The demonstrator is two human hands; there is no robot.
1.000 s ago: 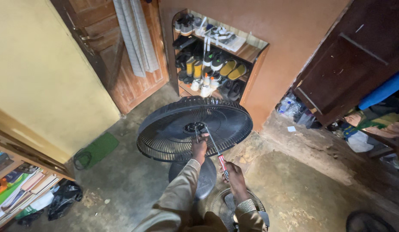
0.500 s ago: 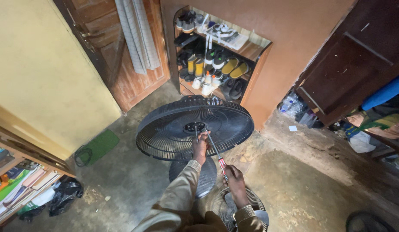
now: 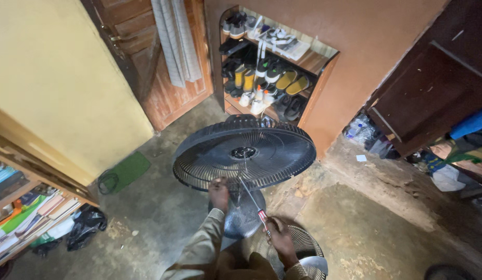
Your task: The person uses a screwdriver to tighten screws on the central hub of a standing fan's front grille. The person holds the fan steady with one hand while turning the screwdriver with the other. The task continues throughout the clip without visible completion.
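Head view: screwdriver (image 3: pixel 250 196) toward fan hub (image 3: pixel 243 152)

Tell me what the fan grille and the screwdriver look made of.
Fan grille: thin dark ribs with a dull sheen, probably painted wire, possibly plastic. Screwdriver: slim shiny shaft, looks like bare steel; the red and clear handle in the right hand looks like glossy plastic.

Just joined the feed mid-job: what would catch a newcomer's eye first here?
The big black fan guard at centre, tipped face-up. The left hand grips its near rim, while the right hand holds a long screwdriver aimed at the hub. Behind it, a wall niche of shoe shelves stands out.
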